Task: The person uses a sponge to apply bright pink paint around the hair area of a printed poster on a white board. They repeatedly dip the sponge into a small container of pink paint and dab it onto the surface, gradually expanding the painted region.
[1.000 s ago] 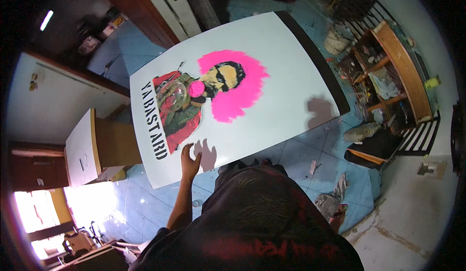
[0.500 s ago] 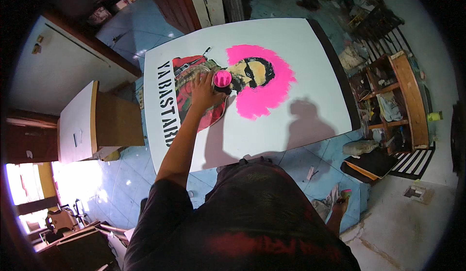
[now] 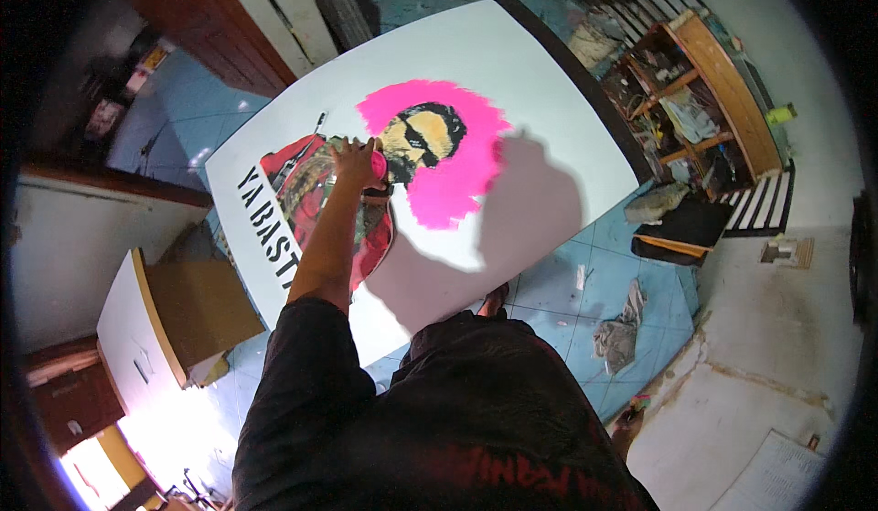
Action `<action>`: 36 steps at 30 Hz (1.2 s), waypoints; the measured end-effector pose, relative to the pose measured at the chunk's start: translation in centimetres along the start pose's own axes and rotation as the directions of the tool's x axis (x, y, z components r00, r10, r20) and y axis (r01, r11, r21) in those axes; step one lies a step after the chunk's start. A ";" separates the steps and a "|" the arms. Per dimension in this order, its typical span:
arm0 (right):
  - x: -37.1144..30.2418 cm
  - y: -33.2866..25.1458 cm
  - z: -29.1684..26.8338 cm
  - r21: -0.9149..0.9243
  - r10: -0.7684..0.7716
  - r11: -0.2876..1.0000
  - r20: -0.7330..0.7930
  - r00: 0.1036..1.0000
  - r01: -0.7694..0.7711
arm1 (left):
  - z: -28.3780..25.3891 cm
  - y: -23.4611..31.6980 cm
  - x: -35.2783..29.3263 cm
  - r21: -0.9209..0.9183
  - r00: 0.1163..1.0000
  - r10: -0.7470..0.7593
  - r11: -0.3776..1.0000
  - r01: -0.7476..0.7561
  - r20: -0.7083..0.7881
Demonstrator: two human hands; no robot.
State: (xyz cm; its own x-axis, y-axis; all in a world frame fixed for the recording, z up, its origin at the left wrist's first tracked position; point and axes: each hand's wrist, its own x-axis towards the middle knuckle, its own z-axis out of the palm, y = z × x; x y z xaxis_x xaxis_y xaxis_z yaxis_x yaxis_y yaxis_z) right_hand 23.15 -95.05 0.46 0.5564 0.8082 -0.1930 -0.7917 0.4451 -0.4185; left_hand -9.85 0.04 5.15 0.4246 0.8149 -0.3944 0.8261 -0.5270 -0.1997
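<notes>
Progress: pink area (image 3: 434,209) on the white board (image 3: 558,99) looks mostly laid in, w/ solid colour round the portrait's head (image 3: 444,129), above, below & beyond the crown. Outer edge ragged, w/ brushy ends showing toward board's R. Portrait's face, beard & shades filled in too; red jacket (image 3: 368,250) and black lettering (image 3: 261,218) done along board's L side, lettering partly behind the arm. Rest of board = plain white around the pink; can't tell if more colour is due there. My guess: well along, maybe only edge clean-up/touch-ups left.

L hand (image 3: 357,163): over board, L of its centre, on the portrait's chest. Fingers part-spread & bent round a small pink pot (image 3: 379,165), so grasping it; most of pot hidden by hand. Can't tell if pot rests on board or is lifted a bit.

R hand (image 3: 627,417): off the board, well apart from its near R corner, low by the wall. Fingers look closed on a small pink-and-green thing (image 3: 640,402), prob. a paint tool; too small/blurry to confirm. Not touching board.
</notes>
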 end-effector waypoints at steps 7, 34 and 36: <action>-5.7 0.8 3.1 -0.087 0.198 0.972 -0.191 0.962 -0.217 | 1.2 0.8 1.3 0.004 0.999 0.015 1.000 -0.015 0.034; -1.4 3.7 5.6 0.070 0.004 0.998 -0.056 0.998 -0.001 | 0.7 -2.1 1.7 0.048 0.999 -0.033 0.998 0.031 0.040; -1.5 3.3 7.6 -0.258 -0.186 0.961 -0.342 0.921 0.098 | 1.7 -1.0 2.1 0.015 0.998 -0.007 1.000 0.006 0.058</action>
State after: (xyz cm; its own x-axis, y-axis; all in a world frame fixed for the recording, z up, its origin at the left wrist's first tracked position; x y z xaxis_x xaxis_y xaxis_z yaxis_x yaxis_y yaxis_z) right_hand 17.81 -91.88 6.08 0.7461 0.5296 -0.4034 -0.6410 0.4076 -0.6504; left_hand -10.42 1.92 3.03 0.3966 0.8033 -0.4443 0.8231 -0.5254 -0.2154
